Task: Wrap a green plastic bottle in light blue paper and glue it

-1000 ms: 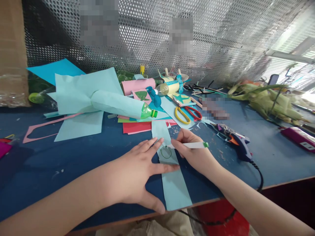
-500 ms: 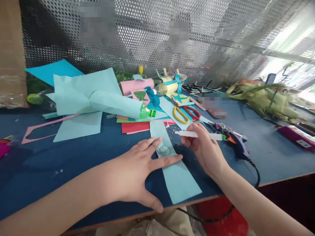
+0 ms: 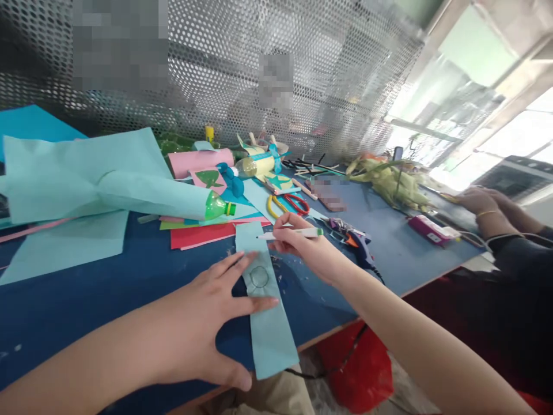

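My left hand (image 3: 203, 320) lies flat with fingers spread, pressing a light blue paper strip (image 3: 265, 311) onto the blue table (image 3: 86, 294). A small circle (image 3: 259, 277) is drawn on the strip between my fingers. My right hand (image 3: 302, 245) is lifted just above the strip's far end and grips a white pen with a green cap (image 3: 296, 233), held sideways.
A bottle wrapped in light blue paper (image 3: 151, 196), coloured paper sheets (image 3: 203, 233), scissors (image 3: 287, 204), a glue gun (image 3: 352, 239) and a pile of green husks (image 3: 393, 181) crowd the far side. Another person's hands (image 3: 488, 204) rest at the right. A perforated metal screen (image 3: 259, 86) stands behind.
My right hand lifted the pen off the drawn circle and raised it sideways. The view swung right, bringing another person's hands into sight. My left hand stayed on the strip.
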`<state>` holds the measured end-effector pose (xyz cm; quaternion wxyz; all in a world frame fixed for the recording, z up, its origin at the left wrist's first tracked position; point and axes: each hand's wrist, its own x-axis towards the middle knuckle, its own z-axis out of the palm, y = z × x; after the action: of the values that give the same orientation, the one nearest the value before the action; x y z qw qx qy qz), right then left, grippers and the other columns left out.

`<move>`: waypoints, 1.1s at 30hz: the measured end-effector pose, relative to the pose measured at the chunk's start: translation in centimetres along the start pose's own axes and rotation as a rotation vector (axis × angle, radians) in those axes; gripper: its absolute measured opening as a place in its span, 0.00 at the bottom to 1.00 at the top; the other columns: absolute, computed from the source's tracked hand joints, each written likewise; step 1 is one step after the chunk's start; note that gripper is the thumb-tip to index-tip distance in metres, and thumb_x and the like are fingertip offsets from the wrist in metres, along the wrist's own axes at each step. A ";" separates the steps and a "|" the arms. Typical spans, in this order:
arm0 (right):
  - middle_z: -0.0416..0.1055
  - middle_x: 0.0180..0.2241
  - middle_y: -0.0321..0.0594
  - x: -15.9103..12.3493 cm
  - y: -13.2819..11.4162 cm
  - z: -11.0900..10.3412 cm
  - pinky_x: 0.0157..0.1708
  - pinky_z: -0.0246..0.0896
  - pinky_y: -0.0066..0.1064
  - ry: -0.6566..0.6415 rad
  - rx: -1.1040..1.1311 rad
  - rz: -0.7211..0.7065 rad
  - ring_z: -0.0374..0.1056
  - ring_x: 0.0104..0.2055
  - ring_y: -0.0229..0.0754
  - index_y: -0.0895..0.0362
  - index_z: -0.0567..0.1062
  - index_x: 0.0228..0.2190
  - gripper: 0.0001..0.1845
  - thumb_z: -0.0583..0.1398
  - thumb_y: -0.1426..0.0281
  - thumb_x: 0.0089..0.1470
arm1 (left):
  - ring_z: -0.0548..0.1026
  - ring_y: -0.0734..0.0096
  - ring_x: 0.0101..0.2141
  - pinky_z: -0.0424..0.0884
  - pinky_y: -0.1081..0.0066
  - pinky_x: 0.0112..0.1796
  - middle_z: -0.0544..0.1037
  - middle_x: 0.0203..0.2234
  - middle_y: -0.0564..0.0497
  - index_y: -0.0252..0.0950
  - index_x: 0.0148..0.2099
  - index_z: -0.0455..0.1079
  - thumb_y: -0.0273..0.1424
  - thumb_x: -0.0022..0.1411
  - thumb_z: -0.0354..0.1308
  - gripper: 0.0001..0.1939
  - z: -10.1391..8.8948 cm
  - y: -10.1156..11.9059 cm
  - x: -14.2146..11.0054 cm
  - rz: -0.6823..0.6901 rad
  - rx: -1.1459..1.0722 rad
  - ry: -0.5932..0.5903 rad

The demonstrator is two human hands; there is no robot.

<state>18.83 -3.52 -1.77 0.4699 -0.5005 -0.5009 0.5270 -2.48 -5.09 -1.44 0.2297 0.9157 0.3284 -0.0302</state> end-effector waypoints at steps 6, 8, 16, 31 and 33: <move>0.58 0.14 0.26 2.6 0.7 0.3 0.27 0.57 0.27 0.004 -0.064 -0.082 0.57 0.20 0.33 0.53 0.62 0.19 0.14 0.59 0.65 0.49 | 0.38 0.31 0.66 0.53 0.38 0.57 0.35 0.70 0.53 0.61 0.61 0.62 0.55 0.41 0.68 0.43 0.0 -0.6 0.1 0.054 -0.040 -0.063; 0.53 0.12 0.24 3.2 1.5 0.7 0.23 0.53 0.26 -0.004 -0.065 -0.087 0.53 0.17 0.32 0.53 0.59 0.17 0.18 0.60 0.62 0.50 | 0.36 0.30 0.65 0.50 0.37 0.58 0.31 0.70 0.53 0.61 0.61 0.61 0.56 0.42 0.67 0.43 -0.4 -0.4 0.1 0.014 -0.054 -0.091; 0.56 0.10 0.24 2.8 2.7 0.5 0.16 0.41 0.25 -0.162 -0.264 -0.071 0.49 0.14 0.30 0.54 0.62 0.17 0.18 0.64 0.63 0.47 | 0.30 0.34 0.65 0.43 0.35 0.58 0.30 0.70 0.54 0.61 0.63 0.57 0.59 0.46 0.62 0.43 -1.0 -0.4 0.3 0.030 -0.132 -0.187; 0.57 0.11 0.25 2.7 2.3 0.4 0.15 0.42 0.25 -0.217 -0.332 -0.061 0.49 0.14 0.30 0.53 0.61 0.17 0.16 0.61 0.64 0.50 | 0.30 0.30 0.65 0.43 0.33 0.57 0.30 0.70 0.54 0.61 0.63 0.58 0.54 0.44 0.67 0.44 -0.9 -0.3 0.5 -0.015 -0.137 -0.229; 0.57 0.11 0.25 2.7 2.3 0.5 0.16 0.42 0.25 -0.220 -0.337 -0.065 0.50 0.14 0.30 0.53 0.61 0.18 0.16 0.61 0.64 0.50 | 0.31 0.29 0.65 0.44 0.33 0.57 0.30 0.70 0.53 0.61 0.63 0.58 0.55 0.44 0.67 0.44 -0.7 -0.5 0.5 -0.012 -0.132 -0.220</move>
<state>18.23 -1.01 -4.17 0.3386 -0.4954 -0.6461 0.4717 -2.44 -4.18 -1.10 0.3239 0.8877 0.3081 -0.1100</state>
